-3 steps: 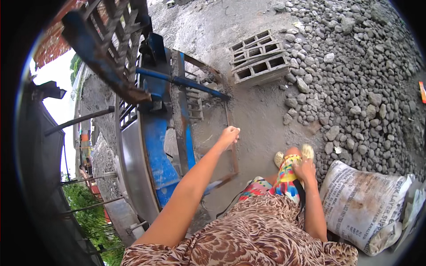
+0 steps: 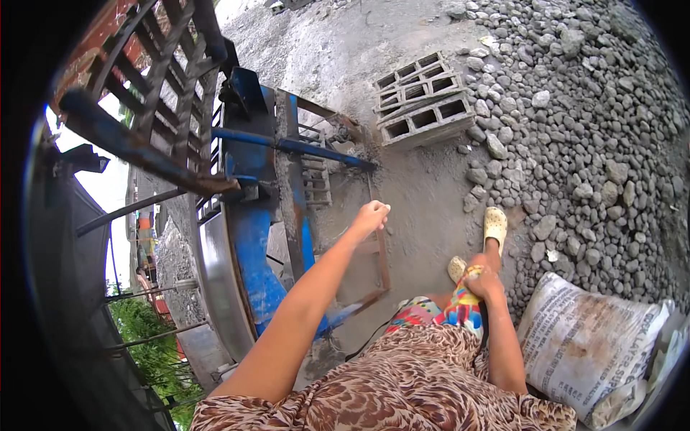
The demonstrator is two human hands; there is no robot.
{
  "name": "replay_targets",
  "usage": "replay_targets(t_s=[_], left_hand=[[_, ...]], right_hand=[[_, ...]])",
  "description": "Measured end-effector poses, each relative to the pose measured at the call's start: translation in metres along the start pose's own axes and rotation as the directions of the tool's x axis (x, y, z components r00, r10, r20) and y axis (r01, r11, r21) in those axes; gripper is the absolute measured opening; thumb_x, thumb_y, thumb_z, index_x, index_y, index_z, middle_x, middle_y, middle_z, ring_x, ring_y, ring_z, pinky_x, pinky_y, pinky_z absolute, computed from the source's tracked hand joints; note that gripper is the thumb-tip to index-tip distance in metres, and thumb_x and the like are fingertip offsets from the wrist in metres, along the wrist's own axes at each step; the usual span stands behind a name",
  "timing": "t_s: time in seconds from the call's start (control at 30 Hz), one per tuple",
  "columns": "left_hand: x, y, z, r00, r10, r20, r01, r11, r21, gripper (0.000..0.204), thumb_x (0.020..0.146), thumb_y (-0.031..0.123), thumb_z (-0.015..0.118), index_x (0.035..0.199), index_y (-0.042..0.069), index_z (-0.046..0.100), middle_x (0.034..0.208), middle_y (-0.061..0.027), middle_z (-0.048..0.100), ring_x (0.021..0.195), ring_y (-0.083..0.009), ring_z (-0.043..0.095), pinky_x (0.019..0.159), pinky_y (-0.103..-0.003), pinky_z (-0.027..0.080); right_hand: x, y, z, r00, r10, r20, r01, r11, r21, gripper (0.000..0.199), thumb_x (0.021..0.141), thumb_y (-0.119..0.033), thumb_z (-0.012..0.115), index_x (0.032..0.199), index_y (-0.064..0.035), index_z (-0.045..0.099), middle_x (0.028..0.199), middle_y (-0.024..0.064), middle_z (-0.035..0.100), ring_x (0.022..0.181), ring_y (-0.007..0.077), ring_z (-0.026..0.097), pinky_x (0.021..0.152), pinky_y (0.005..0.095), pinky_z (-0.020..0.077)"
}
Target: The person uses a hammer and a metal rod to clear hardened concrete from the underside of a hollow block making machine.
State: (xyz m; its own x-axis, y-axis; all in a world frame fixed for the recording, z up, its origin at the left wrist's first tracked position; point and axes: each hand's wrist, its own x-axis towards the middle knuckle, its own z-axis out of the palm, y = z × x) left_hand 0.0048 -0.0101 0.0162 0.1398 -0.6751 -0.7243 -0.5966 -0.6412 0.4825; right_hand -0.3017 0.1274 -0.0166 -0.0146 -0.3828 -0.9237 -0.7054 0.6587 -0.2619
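The left hand [image 2: 372,218] hangs clenched, seemingly empty, with the blue metal frame [image 2: 296,201] near its nine o'clock. At its four o'clock, the right hand [image 2: 486,283] rests at the knee on bright shorts [image 2: 461,314], perhaps for balance; from here I can't tell whether that grip pinches cloth. Farther toward four, dark print covers a pale sack [image 2: 586,348]; hollow blocks [image 2: 425,116] sit at one.

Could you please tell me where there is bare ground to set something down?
The grey ground between the concrete blocks, the rusty bar near the left hand and the cream clogs looks bare. The right is crowded with loose stones and a white sack.
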Motion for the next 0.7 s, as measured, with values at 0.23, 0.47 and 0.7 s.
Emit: replay_targets(t_s=[0.23, 0.47, 0.7], left_hand=[[0.126, 0.042, -0.059, 0.996, -0.014, -0.094, 0.044, 0.942, 0.332, 0.033, 0.082, 0.036, 0.055, 0.087, 0.004, 0.058, 0.072, -0.0048, 0.061, 0.056, -0.0112, 0.055, 0.056, -0.027, 0.045], [0.284, 0.045, -0.157, 0.859, 0.109, -0.501, 0.155, 0.876, 0.457, 0.034, 0.078, 0.039, 0.053, 0.085, 0.006, 0.058, 0.089, -0.0171, 0.063, 0.089, -0.0321, 0.059, 0.077, -0.04, 0.044], [0.475, 0.034, -0.27, 0.601, -0.077, -0.795, 0.413, 0.882, 0.228, 0.055, 0.079, 0.047, 0.05, 0.108, 0.001, 0.05, 0.105, -0.0253, 0.057, 0.1, -0.0365, 0.055, 0.086, -0.044, 0.041]], right_hand=[[0.08, -0.029, -0.056, 0.985, 0.08, 0.15, -0.076, 0.997, -0.034, 0.104, 0.056, -0.05, 0.069, 0.131, 0.0057, 0.025, 0.127, 0.025, 0.04, 0.115, 0.0331, 0.046, 0.093, 0.0377, 0.0398], [0.13, -0.1, -0.068, 0.975, 0.211, 0.07, -0.211, 0.977, 0.002, 0.107, 0.06, -0.046, 0.07, 0.135, 0.0044, 0.014, 0.131, 0.0271, 0.032, 0.117, 0.0368, 0.041, 0.094, 0.0403, 0.0385], [0.189, -0.185, -0.021, 0.974, 0.206, -0.097, -0.209, 0.978, -0.014, 0.105, 0.056, -0.038, 0.073, 0.134, 0.0025, 0.016, 0.118, 0.0275, 0.036, 0.102, 0.0423, 0.049, 0.085, 0.0447, 0.0436]])
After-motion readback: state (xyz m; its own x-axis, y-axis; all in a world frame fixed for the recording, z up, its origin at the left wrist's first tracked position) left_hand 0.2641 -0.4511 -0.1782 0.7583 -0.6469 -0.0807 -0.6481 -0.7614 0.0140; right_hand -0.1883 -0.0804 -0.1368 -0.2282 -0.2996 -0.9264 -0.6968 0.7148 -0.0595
